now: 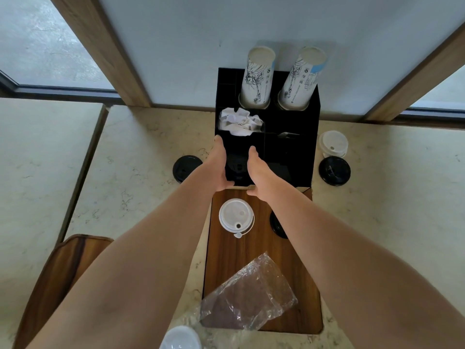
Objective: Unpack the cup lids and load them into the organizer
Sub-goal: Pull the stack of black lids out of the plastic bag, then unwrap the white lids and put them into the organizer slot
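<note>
The black organizer [292, 157] stands at the back of the counter. My left hand [221, 170] and my right hand [260, 176] reach into its front left compartment, palms facing each other. Between them sits a stack of black lids [237, 168], held from both sides and low in that compartment. A white lid [236, 216] lies on the wooden board [297, 260] under my wrists. A black lid [278, 226] beside it is partly hidden by my right arm. The crumpled clear plastic bag [249, 295] lies on the board's near end.
Two stacks of paper cups [256, 76] stand in the organizer's back holes, with white napkins [239, 122] in a middle compartment. A black lid [186, 167] lies left of the organizer; a white lid [333, 143] and a black lid [334, 170] lie right. Another white lid [180, 338] is at the bottom edge.
</note>
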Demonstrator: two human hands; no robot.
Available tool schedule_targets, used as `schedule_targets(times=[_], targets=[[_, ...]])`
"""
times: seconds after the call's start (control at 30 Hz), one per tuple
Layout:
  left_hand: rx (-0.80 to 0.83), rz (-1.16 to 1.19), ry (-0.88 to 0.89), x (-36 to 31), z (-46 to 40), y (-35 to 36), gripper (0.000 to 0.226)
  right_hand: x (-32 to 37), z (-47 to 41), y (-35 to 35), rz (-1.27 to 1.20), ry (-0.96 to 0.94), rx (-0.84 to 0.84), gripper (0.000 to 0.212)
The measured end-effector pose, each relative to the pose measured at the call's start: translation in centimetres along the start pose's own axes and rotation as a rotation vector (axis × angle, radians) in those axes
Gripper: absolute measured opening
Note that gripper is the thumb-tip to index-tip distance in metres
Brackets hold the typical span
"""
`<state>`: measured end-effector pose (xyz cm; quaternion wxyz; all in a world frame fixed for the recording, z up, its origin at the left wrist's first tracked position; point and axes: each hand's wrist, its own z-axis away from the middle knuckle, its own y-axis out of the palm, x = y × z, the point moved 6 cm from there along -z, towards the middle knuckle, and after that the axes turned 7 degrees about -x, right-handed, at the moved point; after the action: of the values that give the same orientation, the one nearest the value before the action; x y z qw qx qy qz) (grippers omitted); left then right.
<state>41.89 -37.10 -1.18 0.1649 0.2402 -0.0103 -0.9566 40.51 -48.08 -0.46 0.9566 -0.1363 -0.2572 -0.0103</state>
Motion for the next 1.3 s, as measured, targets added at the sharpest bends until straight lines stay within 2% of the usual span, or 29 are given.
schedule_targets(times=[0.17,0.23,0.27,0.33,0.4,0.43,0.5,0.6,0.7,0.77,0.9,1.0,1.07,1.17,1.23,1.3], targets=[[-0.028,-0.008,0.005,0.0,0.6,0.0,0.09,0.0,0.3,-0.4,0.025,-0.045,-0.021,0.079],[-0.026,-0.005,0.076,0.2,1.6,-0.2,0.086,-0.4,0.8,-0.9,-0.022,-0.101,-0.03,0.077],[-0.039,0.004,0.161,0.4,2.5,-0.8,0.08,-0.8,1.4,-1.4,-0.076,-0.151,-0.039,0.072],[-0.127,0.029,0.477,0.9,4.8,-2.8,0.053,-2.2,2.7,-2.6,-0.201,-0.311,-0.066,0.046],[-0.328,-0.038,0.826,2.7,8.4,-6.3,0.026,-5.2,4.2,-3.9,-0.252,-0.412,-0.087,0.021],[-0.419,-0.135,0.955,4.3,10.0,-8.1,0.022,-7.1,4.8,-4.5,-0.244,-0.427,-0.097,0.019],[-0.514,-0.349,1.057,8.1,11.8,-11.5,0.015,-11.2,5.4,-5.7,-0.161,-0.434,-0.138,0.02],[-0.571,-0.596,0.97,15.2,12.5,-17.2,0.015,-15.6,5.7,-7.4,0.081,-0.488,-0.2,0.014],[-0.576,-0.707,0.886,21.9,14.1,-22.1,0.02,-18.5,5.4,-8.6,0.299,-0.487,-0.197,0.011],[-0.569,-0.76,0.834,25.4,15.4,-24.0,0.036,-20.1,5.2,-9.0,0.378,-0.429,-0.147,0.014],[-0.54,-0.927,0.744,30.3,17.2,-25.3,0.084,-22.3,6.3,-9.0,0.489,-0.402,-0.013,0.021],[-0.539,-1.037,0.732,32.2,17.9,-25.2,0.088,-23.9,7.2,-9.0,0.494,-0.39,0.039,0.028],[-0.608,-0.934,0.64,32.9,18.0,-25.9,0.083,-25.2,8.0,-9.0,0.409,-0.306,0.09,0.027],[-0.733,-0.522,0.364,33.7,17.8,-27.9,0.072,-27.0,9.4,-9.3,0.372,-0.252,0.194,0.025],[-0.646,-0.285,0.233,34.4,17.1,-28.2,0.054,-28.0,10.5,-9.7,0.343,-0.253,0.289,0.025],[-0.541,-0.261,0.22,34.6,16.6,-27.9,0.038,-29.2,11.5,-9.9,0.337,-0.253,0.357,0.025]])
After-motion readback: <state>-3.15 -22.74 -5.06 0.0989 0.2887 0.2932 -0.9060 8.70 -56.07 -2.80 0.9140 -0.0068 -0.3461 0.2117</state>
